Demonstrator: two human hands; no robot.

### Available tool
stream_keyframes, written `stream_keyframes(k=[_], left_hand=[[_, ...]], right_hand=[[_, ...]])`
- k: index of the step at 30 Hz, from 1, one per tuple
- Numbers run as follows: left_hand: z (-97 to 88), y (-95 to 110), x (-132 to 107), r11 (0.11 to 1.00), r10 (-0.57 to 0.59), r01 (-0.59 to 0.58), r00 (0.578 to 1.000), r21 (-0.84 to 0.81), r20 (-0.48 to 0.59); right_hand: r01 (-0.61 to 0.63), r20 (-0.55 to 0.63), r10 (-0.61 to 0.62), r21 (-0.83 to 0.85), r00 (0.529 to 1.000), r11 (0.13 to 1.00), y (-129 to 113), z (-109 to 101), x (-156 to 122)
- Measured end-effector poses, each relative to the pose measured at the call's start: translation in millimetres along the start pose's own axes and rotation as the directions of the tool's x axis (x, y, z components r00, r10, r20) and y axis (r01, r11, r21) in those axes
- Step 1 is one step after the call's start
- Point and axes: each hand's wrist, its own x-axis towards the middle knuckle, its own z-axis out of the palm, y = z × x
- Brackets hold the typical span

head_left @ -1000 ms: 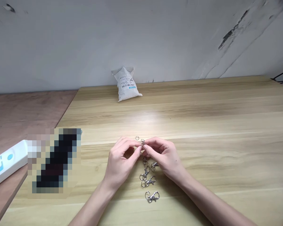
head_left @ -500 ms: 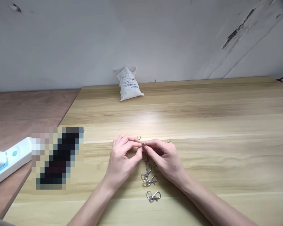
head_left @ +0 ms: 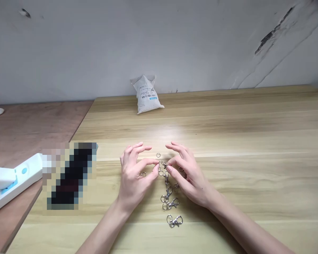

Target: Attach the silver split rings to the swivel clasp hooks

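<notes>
My left hand (head_left: 136, 173) pinches the edge of a small metal split ring (head_left: 160, 162) between thumb and forefinger, its other fingers spread. My right hand (head_left: 189, 174) grips a small silver swivel clasp (head_left: 164, 164) with thumb and fingertips, close against that ring; whether the two are linked I cannot tell. Below the hands, several clasps with rings lie in a rough column, the nearest clasp (head_left: 176, 221) toward the front edge. One loose ring (head_left: 158, 155) lies just beyond the fingertips, and another ring (head_left: 143, 174) shows beneath my left hand. My right hand partly hides more metal pieces.
A white labelled packet (head_left: 149, 97) stands near the wall at the back. To the left lie a blurred dark object (head_left: 74, 176) and a white power strip (head_left: 29, 173) with a plug in it. The pale wooden tabletop (head_left: 241, 141) stretches right.
My fingertips have drawn slightly apart, and the other fingers of both hands have lifted and spread. The clasp between the hands now shows more. The view has shifted slightly.
</notes>
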Motion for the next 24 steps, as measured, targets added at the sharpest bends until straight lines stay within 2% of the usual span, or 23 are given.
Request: stream_keyframes(k=[4,9,18,24], left_hand=[[-0.1,1,0,1.0,0.019,-0.019,1.0,-0.016,0.012],[-0.7,1,1,0.999,0.019,-0.018,1.0,-0.04,0.014],[2.9,10,-4,0.996,0.029,-0.025,0.999,-0.089,0.039],[1.5,9,-2,0.994,0.055,-0.051,0.998,-0.094,0.038]], right_hand=[[-0.003,0.019,0.004,-0.048,1.0,0.999,1,2,0],[-0.007,-0.063,0.001,-0.099,0.998,0.995,0,4,1],[0.153,-0.085,-0.182,-0.271,0.98,0.95,-3,12,1],[0.191,-0.001,-0.201,-0.296,0.98,0.936,-3,13,-1]])
